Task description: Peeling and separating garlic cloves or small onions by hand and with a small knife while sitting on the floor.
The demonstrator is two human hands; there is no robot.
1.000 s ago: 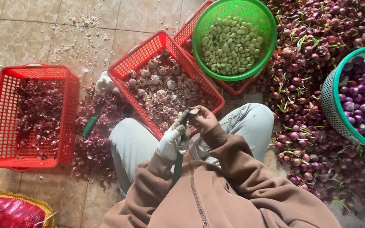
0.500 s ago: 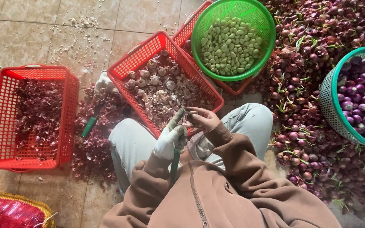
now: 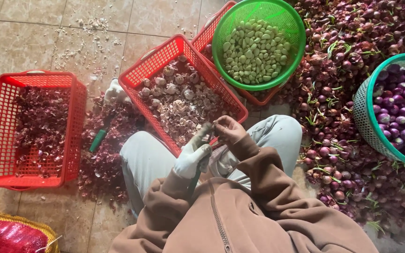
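My left hand [image 3: 192, 159], in a white glove, is closed around a green-handled knife [image 3: 196, 174] with its blade pointing up toward my right hand. My bare right hand [image 3: 228, 131] pinches a small garlic clove at its fingertips, just beside the blade tip. Both hands work above my lap, at the near edge of a red basket [image 3: 152, 64] filled with garlic bulbs and papery skins. Behind it, a green round basket [image 3: 300, 44] holds peeled pale cloves.
A second red basket [image 3: 38, 78] at the left holds purple skins. Between the baskets lie more skins, a green-handled knife [image 3: 98, 139] and a white glove [image 3: 114, 90]. A shallot heap [image 3: 352, 51] fills the right, with a teal basket [image 3: 363, 108] of peeled shallots. A red mesh sack [image 3: 5, 238] lies bottom left.
My hands have stayed over my lap. The gloved left hand has dropped slightly with the knife, and the right hand's fingers have shifted on the clove.
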